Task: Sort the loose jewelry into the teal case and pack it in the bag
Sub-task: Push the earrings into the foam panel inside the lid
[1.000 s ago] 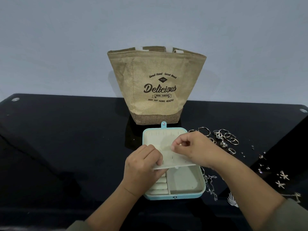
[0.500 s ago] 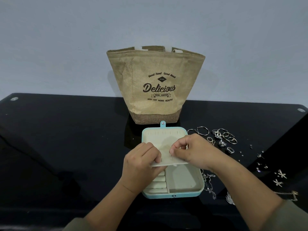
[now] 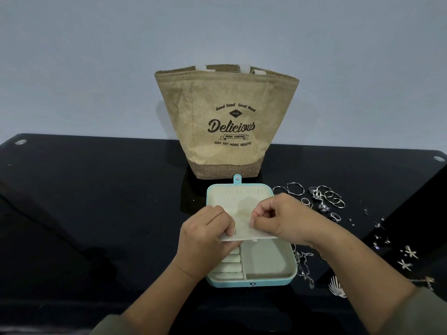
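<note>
Black glass tabletop (image 3: 96, 213): your left hand (image 3: 205, 235) still grips the cream flap (image 3: 256, 234) of the open teal jewellery case (image 3: 251, 284). Your right hand (image 3: 280, 218) has dipped, pinching a tiny piece (image 3: 250, 225) against it. Silver rings (image 3: 331, 198) lie unsorted, so sorting's barely begun.

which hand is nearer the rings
Right. The right hand pinches at the flap just left of the rings; the left hand holds the flap's far edge, farther from them.

Head view, down onto teal case (image 3: 251, 284)
</note>
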The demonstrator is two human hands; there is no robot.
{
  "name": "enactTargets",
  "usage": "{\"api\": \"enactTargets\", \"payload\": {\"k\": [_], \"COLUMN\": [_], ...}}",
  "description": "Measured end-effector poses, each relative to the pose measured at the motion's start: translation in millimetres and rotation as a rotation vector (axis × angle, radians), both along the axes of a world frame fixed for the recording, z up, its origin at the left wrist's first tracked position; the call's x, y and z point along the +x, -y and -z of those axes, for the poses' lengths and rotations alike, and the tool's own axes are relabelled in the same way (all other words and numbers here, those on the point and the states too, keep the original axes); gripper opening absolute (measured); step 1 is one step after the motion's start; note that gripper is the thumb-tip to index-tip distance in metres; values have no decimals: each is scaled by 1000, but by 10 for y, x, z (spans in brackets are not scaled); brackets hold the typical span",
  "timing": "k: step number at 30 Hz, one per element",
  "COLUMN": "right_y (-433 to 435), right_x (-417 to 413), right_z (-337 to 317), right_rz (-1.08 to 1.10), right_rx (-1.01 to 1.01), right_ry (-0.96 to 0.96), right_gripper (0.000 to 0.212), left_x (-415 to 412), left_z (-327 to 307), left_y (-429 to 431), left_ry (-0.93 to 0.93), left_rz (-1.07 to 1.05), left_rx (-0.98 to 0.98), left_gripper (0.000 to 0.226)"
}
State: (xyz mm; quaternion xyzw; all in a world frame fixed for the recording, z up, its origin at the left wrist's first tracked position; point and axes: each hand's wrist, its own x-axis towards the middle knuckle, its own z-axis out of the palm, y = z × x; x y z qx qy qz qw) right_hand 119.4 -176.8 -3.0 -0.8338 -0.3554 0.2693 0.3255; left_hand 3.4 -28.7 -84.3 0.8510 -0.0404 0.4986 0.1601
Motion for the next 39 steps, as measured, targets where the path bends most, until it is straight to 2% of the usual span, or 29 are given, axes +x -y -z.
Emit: {"api": "enactTargets", "payload": {"k": [6,12,19,30,36,39], "right_y": [-39,-120,-166,-288,-225,-125], "right_x": [68,115,155,192,217,214], "right_z": [-81,-168,-222,-243,-283,-244], "right_rz": [-217,-362,-438,-477,-412,-337], "right_rx": [-86,-206,-283,-340,-267,-180], "right_ry": [154,294,272,228,122,205], "right_gripper": [8,6,9,10,4,4], "left_x": [7,38,38,20,24,21], "left_z": [-34,-36,-40,-74,-69,-55], "left_y": [-16,-51,-59,-47,-45,-56], "left_ry": [-7,-22,-40,-42,-35,-44], "left_rz": [15,22,44,48,66,38], "left_rx": [8,3,10,-7,-38,-43], "left_gripper": [46,38,36,37,41,34]}}
